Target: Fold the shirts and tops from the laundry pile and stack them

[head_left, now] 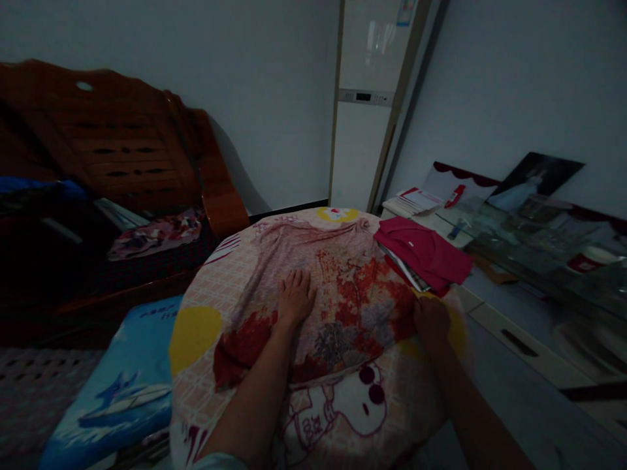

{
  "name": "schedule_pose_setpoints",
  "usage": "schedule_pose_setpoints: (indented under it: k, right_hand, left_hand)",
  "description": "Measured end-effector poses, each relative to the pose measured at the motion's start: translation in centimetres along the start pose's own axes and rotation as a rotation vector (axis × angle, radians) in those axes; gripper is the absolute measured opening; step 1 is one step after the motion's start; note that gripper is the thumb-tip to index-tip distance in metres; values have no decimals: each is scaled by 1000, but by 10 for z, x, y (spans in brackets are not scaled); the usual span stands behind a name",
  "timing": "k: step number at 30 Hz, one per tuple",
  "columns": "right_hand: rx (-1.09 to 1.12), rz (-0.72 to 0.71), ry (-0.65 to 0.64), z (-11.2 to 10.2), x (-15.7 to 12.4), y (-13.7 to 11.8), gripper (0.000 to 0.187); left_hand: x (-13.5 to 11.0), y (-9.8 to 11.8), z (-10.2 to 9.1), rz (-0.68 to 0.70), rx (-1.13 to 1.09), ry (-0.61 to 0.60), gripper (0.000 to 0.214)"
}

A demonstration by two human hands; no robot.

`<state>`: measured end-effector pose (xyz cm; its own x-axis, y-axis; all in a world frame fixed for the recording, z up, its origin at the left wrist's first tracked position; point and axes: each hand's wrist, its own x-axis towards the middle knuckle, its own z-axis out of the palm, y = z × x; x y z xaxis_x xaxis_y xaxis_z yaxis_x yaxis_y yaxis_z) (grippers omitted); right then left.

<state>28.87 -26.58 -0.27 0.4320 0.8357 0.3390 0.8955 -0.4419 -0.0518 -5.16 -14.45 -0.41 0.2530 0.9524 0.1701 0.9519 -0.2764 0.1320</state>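
Note:
A pink shirt (337, 287) with a red and grey floral print lies spread out on a round table covered by a patterned cloth (196, 287). My left hand (296, 297) rests flat on the shirt's left middle, fingers stretched out. At the shirt's lower right edge, my right hand (432, 318) has its fingers closed on the fabric. Just beyond that hand sits a stack of folded clothes, with a magenta garment (421, 251) on top.
A wooden bench (122, 150) with crumpled cloth on its seat stands at left. Beside the table is a blue printed box (132, 378). To the right runs a glass-topped cabinet (539, 241) holding papers, a photo and a cup. A tall white air conditioner (362, 143) fills the corner.

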Motion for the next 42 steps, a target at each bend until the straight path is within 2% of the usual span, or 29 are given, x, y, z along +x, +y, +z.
schedule_pose_setpoints:
  k: [3, 10, 13, 17, 20, 24, 26, 28, 31, 35, 37, 39, 42]
  right_hand:
    - [-66, 51, -130, -15, -4, -14, 32]
    - [-70, 108, -166, -23, -4, -37, 33]
    - [-96, 78, -181, -27, 0, -32, 34]
    - [-163, 62, -133, -35, 4, -10, 35]
    - [-198, 35, -155, -35, 2, 3, 35]
    - [-216, 33, -222, -30, -4, 7, 36]
    - [-214, 43, -200, -29, -4, 4, 38]
    - [-183, -27, -150, -31, -2, -7, 38]
    - [-24, -258, -93, -33, 0, -42, 37]
    - [206, -494, -148, -26, -3, -110, 48]
    - [265, -562, -201, -18, -8, -136, 53]
    - [271, -601, -239, -8, -13, -151, 55]
    - [248, -639, -236, 6, -18, -154, 56]
  left_hand:
    - [-1, 1, -3, -1, 7, 1, 58]
    - [-1, 1, -4, 3, -4, -9, 57]
    - [-1, 1, -4, 2, -2, 1, 57]
    - [-3, 2, -6, 4, -10, -5, 57]
    - [-3, 3, -6, 2, -16, 2, 57]
    - [-3, 3, -6, 4, -20, 5, 56]
    - [-3, 2, -6, 6, -22, 2, 57]
    - [-3, 2, -5, 7, -20, 3, 57]
    - [-4, 2, -5, 3, -15, 6, 57]
    - [-4, 4, -7, 2, -5, 14, 55]
    - [-7, 5, -9, 13, 1, 7, 55]
    - [-14, 7, -12, 24, 8, 1, 54]
    - [-37, 9, -14, 23, 10, -3, 53]
